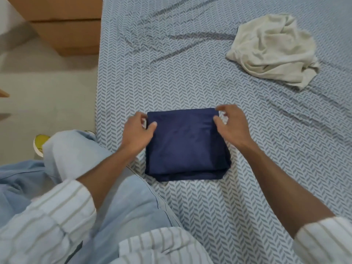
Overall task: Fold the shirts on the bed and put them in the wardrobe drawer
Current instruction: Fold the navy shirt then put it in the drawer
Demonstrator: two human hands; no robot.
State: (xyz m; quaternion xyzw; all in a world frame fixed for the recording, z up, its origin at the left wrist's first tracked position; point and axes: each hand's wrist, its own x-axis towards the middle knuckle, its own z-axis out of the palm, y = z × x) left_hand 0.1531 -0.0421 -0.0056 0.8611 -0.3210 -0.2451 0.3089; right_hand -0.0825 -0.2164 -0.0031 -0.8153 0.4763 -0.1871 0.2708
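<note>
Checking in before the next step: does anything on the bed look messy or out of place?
Only the cream shirt stands out: it lies crumpled in a heap at the far right of the bed, not yet folded. The navy shirt is a neat folded square between the left hand and right hand.

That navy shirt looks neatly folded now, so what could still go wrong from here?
Lifted only by its far corners, where the left hand and right hand pinch it, the navy shirt could sag open and lose its folds. Its loose lower layers already peek out at the near edge. The cream shirt still lies crumpled on the bed, easy to forget.
</note>
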